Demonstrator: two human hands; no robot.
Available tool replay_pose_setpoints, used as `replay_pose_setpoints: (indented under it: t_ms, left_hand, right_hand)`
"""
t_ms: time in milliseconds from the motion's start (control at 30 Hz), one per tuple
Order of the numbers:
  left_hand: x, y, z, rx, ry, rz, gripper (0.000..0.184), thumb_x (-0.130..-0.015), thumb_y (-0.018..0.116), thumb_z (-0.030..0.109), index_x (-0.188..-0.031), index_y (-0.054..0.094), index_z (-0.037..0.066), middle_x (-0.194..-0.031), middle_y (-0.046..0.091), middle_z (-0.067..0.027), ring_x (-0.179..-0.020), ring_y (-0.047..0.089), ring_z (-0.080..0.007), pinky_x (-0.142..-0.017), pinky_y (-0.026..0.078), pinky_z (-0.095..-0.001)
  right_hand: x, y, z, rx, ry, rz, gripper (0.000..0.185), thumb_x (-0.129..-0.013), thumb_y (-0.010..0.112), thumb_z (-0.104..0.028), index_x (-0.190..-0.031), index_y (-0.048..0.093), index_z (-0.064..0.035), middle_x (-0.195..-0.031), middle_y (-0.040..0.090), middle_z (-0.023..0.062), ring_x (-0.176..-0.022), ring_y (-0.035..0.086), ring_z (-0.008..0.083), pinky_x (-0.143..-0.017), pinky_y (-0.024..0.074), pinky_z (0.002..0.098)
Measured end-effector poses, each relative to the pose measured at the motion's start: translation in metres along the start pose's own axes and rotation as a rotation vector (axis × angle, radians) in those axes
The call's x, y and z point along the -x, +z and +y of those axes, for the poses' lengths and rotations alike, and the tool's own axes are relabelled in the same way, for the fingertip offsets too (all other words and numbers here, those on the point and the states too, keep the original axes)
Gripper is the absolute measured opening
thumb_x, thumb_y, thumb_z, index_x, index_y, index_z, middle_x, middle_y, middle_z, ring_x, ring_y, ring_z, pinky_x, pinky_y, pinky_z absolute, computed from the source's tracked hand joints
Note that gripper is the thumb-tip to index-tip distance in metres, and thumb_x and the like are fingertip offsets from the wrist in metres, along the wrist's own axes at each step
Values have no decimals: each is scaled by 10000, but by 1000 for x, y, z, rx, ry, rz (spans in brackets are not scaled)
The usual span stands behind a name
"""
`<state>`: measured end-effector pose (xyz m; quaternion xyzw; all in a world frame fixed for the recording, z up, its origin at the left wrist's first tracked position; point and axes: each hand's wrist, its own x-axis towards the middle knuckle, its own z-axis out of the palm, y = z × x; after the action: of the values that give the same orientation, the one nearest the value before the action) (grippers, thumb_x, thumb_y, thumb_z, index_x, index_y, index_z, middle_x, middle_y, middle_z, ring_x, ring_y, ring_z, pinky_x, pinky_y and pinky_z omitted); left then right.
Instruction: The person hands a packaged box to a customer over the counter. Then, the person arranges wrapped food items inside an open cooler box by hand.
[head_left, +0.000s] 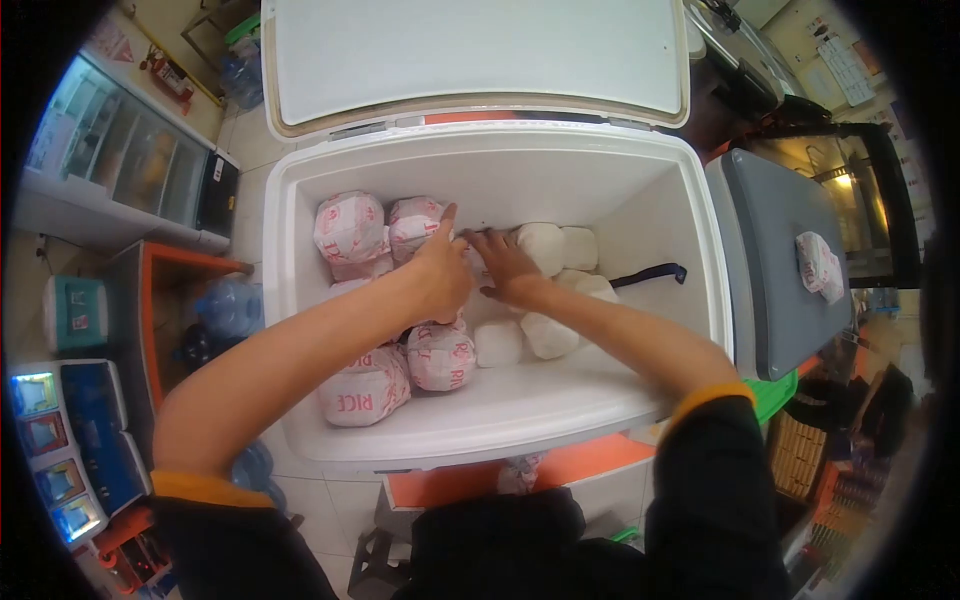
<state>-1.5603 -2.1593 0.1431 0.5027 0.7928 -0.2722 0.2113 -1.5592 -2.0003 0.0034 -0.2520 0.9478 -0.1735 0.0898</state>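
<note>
Inside a white cooler box (705,270), both hands meet near the middle, close together. My left hand (445,275) lies against a paper-wrapped bundle (415,222) with red print, one finger stretched up along its side; its other fingers are partly hidden. My right hand (503,268) is beside a plain white round bundle (541,248), fingers spread and pointing left. Printed bundles, such as one marked RICE (368,395), fill the left side. Plain white bundles, including one near the front (498,343), are grouped right of them. What lies under my hands is hidden.
The cooler's lid (480,60) stands raised at the back. A dark strap-like object (650,273) lies along the inside right. Right of the cooler, a wrapped bundle (820,268) rests on a grey lid (780,225). An orange-edged table (205,255) and water bottles (232,308) stand left.
</note>
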Motion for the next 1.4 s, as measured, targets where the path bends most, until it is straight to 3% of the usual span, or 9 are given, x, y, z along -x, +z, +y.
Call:
replay_pose_setpoints:
  t_ms: [133,233,333,467,533,700,1133,1300,1400]
  left_hand:
    - [2,2,-2,76,-15,43,448,-770,620,526,-1163,632,313,-1061,658,32,-1208,473,-229,-1100,38,-660]
    - [1,-1,-6,76,-36,14,514,-747,656,534,-1177,604,258,-1058,661,19,-1213,472,-231,-1112,55,-636]
    - [5,3,-7,165,23,43,481,-692,706,530,-1048,660,209,-1045,642,-24,-1183,487,-236,-1122,95,-604]
    - [10,8,-12,121,6,354,396,-604,758,505,-851,715,199,-1019,590,-67,-1144,492,-229,-1138,142,-541]
    - [13,8,-16,109,9,423,369,-575,774,490,-793,725,198,-1011,574,-70,-1134,491,-228,-1145,156,-513]
    - [12,-11,-42,269,162,39,600,-435,836,482,-911,748,126,-1137,617,-96,-1242,420,-277,-1153,153,-463]
    - [11,-31,-40,384,94,-106,1001,-375,802,664,-1040,645,-67,-1157,583,-246,-1225,459,-351,-1176,84,-411]
    - [14,-50,-47,800,-167,-91,1037,-448,777,676,-1191,558,-13,-1093,632,-205,-1026,604,-348,-995,414,-419]
    - [11,-45,-50,657,-41,-68,939,-471,786,642,-1159,602,31,-1072,650,-181,-954,632,-326,-853,493,-430]
  right_hand:
    - [-9,23,-4,101,197,-132,636,-632,761,-148,-1190,488,-17,-1303,383,240,-1242,381,417,-1012,383,429]
    - [7,0,-5,151,27,-90,585,-618,770,-174,-1108,522,26,-1251,431,235,-1156,464,398,-982,416,415]
    - [20,-36,-7,27,95,-375,529,-628,741,-146,-1094,546,10,-1187,502,221,-1066,538,376,-931,452,404]
    - [38,-60,10,-98,64,-374,583,-615,744,-115,-1144,530,4,-1129,560,178,-1000,584,317,-894,475,368]
    - [46,-91,3,-771,214,-455,649,-637,739,-60,-1229,476,-8,-1127,572,135,-1038,568,242,-910,462,334]
    - [51,-98,-38,-1130,237,-426,682,-713,701,17,-1300,358,-41,-1177,528,87,-1138,503,196,-985,411,321]
    - [44,-107,-38,-1262,281,-354,709,-712,638,73,-1330,316,-59,-1216,490,78,-1212,430,179,-1041,338,330]
    - [42,-107,-42,-1052,187,-436,763,-731,639,46,-1388,257,-23,-1251,477,104,-1223,427,205,-1045,341,338]
    - [39,-90,-75,-989,254,-358,781,-747,642,-5,-1416,239,-20,-1284,468,119,-1233,428,222,-1041,344,347]
